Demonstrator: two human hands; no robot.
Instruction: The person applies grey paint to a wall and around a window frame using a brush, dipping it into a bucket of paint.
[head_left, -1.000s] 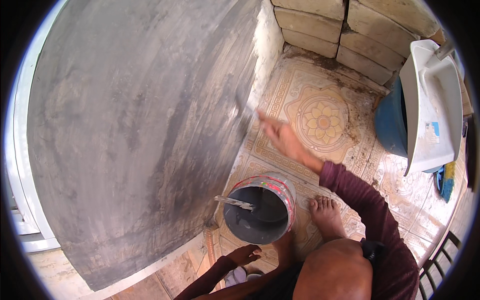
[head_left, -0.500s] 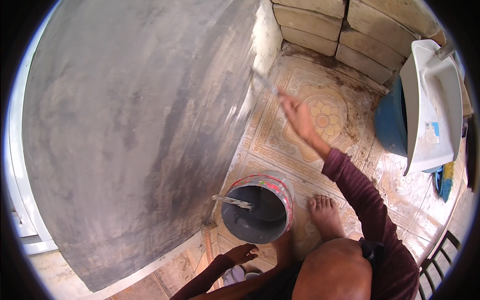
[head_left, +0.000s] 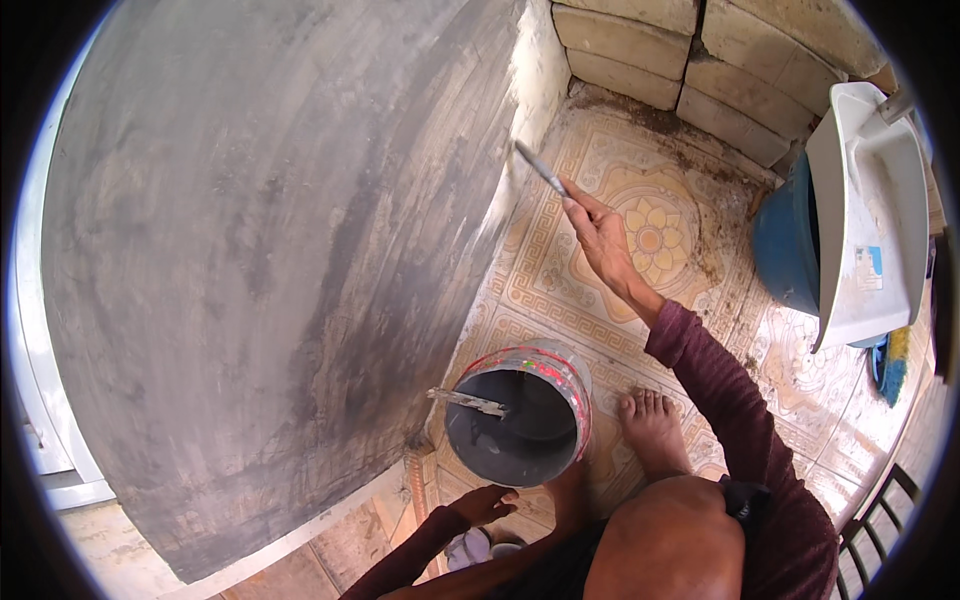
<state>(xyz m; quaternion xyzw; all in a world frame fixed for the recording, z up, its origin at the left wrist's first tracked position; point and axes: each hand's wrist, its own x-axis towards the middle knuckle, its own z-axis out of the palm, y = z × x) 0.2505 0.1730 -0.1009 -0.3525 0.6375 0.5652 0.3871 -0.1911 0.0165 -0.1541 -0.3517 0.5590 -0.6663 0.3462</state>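
Observation:
My right hand (head_left: 598, 235) grips a thin grey brush-like tool (head_left: 542, 168), its tip at the pale, uncoated edge (head_left: 535, 75) of a wall (head_left: 230, 250) smeared in dark grey. My left hand (head_left: 488, 506) hangs below the bucket with loosely bent fingers, open and holding nothing I can see. The bucket (head_left: 570, 365), red-marked at the rim, contains dark grey liquid with a crusted stick (head_left: 465, 400) across it.
Stacked pale blocks (head_left: 620, 55) line the back corner. On the right are a white plastic piece (head_left: 870, 200) over a blue tub (head_left: 785, 240), a blue-yellow broom head (head_left: 890, 370) and a black rack (head_left: 880, 525). My bare foot (head_left: 655, 435) rests on patterned tiles (head_left: 530, 280).
My right hand and the tool have moved up along the wall's edge, away from the bucket and slightly rightward. My left hand stays low by the bucket.

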